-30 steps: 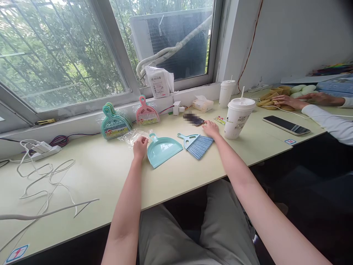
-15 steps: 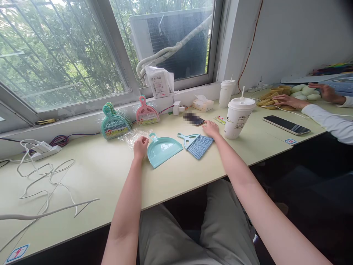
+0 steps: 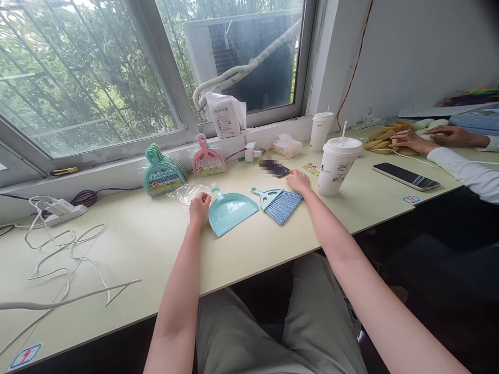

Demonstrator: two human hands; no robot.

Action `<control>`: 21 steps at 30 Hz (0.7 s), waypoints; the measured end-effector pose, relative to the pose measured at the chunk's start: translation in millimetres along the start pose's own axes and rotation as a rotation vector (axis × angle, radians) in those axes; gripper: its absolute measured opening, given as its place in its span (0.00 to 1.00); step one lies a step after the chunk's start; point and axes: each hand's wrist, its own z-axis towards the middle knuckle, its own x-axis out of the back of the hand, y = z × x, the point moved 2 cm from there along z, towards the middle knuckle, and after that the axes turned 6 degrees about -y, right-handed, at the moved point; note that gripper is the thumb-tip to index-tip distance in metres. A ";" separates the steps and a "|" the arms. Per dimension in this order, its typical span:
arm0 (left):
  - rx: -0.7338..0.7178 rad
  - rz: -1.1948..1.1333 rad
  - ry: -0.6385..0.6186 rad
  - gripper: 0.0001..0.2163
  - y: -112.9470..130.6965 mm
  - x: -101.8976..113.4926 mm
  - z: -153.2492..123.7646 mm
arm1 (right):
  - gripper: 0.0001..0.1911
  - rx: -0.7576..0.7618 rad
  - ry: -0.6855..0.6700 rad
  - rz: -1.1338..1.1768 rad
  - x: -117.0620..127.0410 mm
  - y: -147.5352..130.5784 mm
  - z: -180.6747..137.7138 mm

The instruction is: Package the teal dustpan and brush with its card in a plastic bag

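A small teal dustpan (image 3: 231,210) lies flat on the pale table (image 3: 156,259), and a blue mini brush (image 3: 281,203) lies just right of it. My left hand (image 3: 199,206) rests curled on the table at the dustpan's left edge, close to its handle, holding nothing. My right hand (image 3: 298,181) lies on the table beyond the brush bristles, fingertips at a dark phone (image 3: 274,168). Clear plastic wrapping (image 3: 188,191) sits behind my left hand.
Packaged teal dustpan sets (image 3: 162,172) and a pink one (image 3: 208,157) lean on the sill. Two lidded cups (image 3: 337,166) (image 3: 320,131) stand to the right. White cables and a power strip (image 3: 64,210) lie left. Another person's hands (image 3: 411,142) handle yellow pieces beside a second phone (image 3: 405,176).
My hands have stayed in place. The other person's far hand moved over the pale round items and back toward the yellow pieces.
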 end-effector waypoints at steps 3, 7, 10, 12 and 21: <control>-0.003 0.000 -0.001 0.07 0.6 -0.1 -0.1 | 0.23 0.000 0.001 0.005 0.3 -0.1 -0.7; 0.002 0.004 -0.005 0.06 1.9 0.3 -0.7 | 0.23 0.012 0.007 -0.005 0.7 -0.7 -1.5; 0.008 0.003 -0.006 0.07 2.5 0.7 -1.3 | 0.23 0.008 0.002 -0.013 0.1 -0.1 -0.8; 0.006 -0.002 -0.006 0.07 2.5 0.7 -1.5 | 0.23 0.006 0.002 -0.011 -0.5 0.5 0.1; 0.010 0.000 -0.011 0.08 -0.9 -1.4 0.6 | 0.23 0.005 -0.001 -0.027 -1.0 0.7 0.8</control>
